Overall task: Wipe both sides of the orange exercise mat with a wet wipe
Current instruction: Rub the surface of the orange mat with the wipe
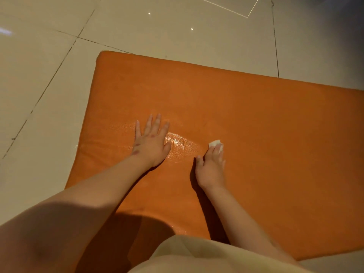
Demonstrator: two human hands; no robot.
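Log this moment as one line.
step: wipe upper face | left hand: flat on orange mat | right hand: presses wet wipe onto mat | wet sheen: between hands | under mat: tiled floor

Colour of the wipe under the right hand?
White. The wet wipe shows past the right hand's fingertips on the orange mat, head view.

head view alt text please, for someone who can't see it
A person's right hand presses a white wet wipe onto an orange exercise mat lying on a tiled floor. Their left hand rests flat on the mat beside a glistening wet patch.
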